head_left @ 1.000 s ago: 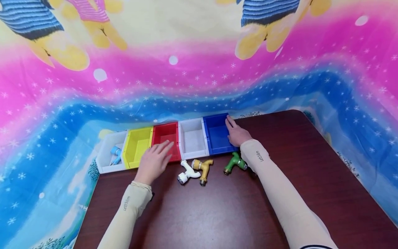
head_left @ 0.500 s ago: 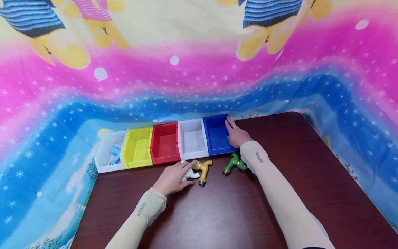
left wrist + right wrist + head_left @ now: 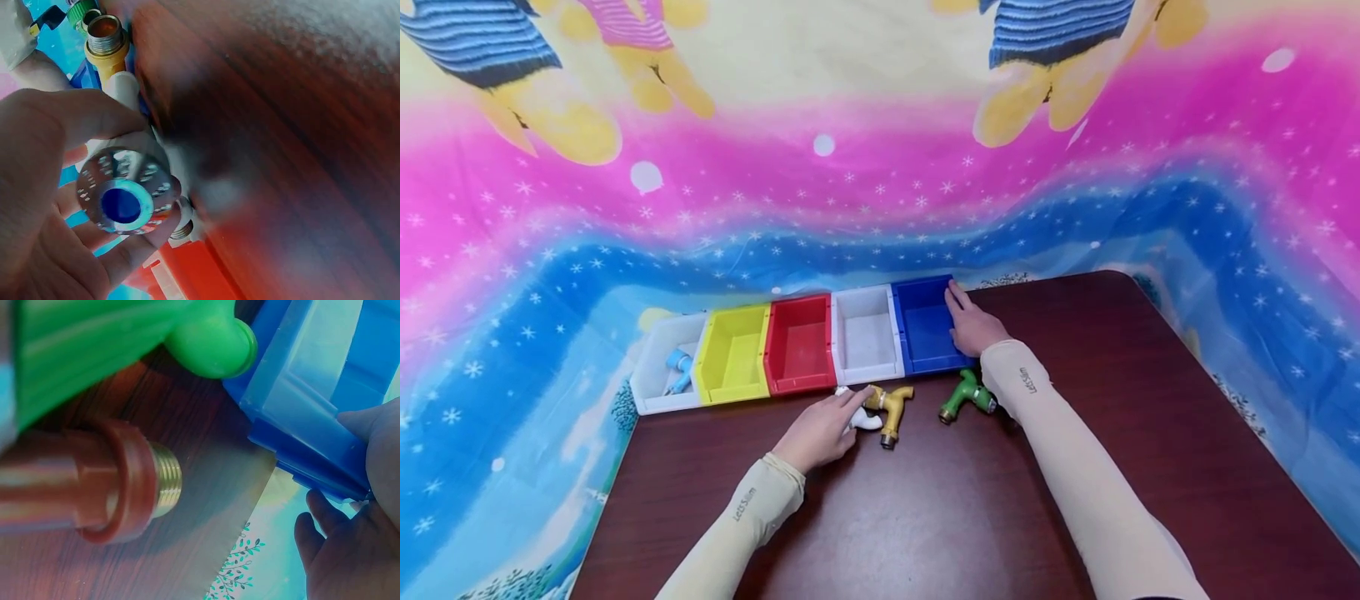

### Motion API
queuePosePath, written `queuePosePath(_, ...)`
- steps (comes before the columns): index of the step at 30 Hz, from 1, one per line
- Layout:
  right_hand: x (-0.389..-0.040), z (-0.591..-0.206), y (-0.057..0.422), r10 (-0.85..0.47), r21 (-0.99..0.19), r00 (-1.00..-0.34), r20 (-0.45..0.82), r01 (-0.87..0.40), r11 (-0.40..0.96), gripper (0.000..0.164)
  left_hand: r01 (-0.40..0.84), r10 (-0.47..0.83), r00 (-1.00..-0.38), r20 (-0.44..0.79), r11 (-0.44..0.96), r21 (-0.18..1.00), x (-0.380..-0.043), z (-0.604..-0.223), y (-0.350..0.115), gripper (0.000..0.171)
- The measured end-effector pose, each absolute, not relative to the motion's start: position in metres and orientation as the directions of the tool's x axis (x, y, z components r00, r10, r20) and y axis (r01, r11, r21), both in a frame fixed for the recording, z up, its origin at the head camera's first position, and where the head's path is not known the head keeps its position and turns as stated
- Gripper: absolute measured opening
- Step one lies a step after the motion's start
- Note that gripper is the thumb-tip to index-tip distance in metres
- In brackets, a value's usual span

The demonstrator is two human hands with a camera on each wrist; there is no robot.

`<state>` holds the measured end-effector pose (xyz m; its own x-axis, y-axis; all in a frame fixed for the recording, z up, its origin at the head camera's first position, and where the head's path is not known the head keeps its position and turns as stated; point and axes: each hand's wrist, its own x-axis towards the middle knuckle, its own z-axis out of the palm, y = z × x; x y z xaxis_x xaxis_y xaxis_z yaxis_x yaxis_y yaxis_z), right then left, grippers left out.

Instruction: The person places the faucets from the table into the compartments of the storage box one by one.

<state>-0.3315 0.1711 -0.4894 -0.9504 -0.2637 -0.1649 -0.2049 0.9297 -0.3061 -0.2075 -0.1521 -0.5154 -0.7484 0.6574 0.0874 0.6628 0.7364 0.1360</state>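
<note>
My left hand [image 3: 820, 432] grips a white faucet [image 3: 867, 421] on the table. In the left wrist view, thumb and fingers wrap its white body [image 3: 147, 147] behind the round chrome end [image 3: 125, 194]. Touching distance away lies a yellow faucet [image 3: 892, 412], its threaded end [image 3: 105, 37] uppermost in that view. My right hand [image 3: 976, 327] holds the right side wall of a blue bin [image 3: 925, 329], thumb inside, other fingers outside. Near that wrist lie a green faucet [image 3: 966, 396] and a red-brown faucet [image 3: 100, 481] with a brass thread; the sleeve hides the latter in the head view.
Left of the blue bin, in one row, stand a white bin [image 3: 867, 333], a red bin [image 3: 801, 346], a yellow bin [image 3: 733, 354] and another white bin [image 3: 658, 404] with a light-blue faucet [image 3: 679, 371] inside. A printed cloth [image 3: 850, 192] hangs behind the brown table [image 3: 895, 525].
My left hand has come from above the red bin, rightward and down to the white faucet, and closed its fingers round it. The right hand stays at the blue bin.
</note>
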Motion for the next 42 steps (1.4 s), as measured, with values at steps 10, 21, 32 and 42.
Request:
queuePosePath(10,-0.332,-0.49,0.171,-0.266,-0.3,-0.948,-0.172,-0.207,0.931,0.079,0.646,0.645,-0.761,0.07,0.745,0.166,-0.207,-0.51,-0.152,0.061)
queuePosePath(21,-0.332,-0.488,0.17,-0.275,-0.31,-0.947,-0.164,-0.215,0.926,0.079,0.656,0.649,-0.754,0.108,0.731,0.188,-0.207,-0.506,-0.151,0.051)
queuePosePath(32,-0.333,-0.491,0.172,-0.283,-0.331,-0.948,-0.148,-0.222,0.917,0.08,0.707,0.655,-0.707,0.265,0.664,0.245,-0.208,-0.489,-0.152,0.032)
queuePosePath(42,-0.332,-0.493,0.172,-0.288,-0.332,-0.947,-0.138,-0.23,0.915,0.081,0.68,0.583,-0.732,0.351,0.652,0.336,-0.208,-0.475,-0.156,0.031)
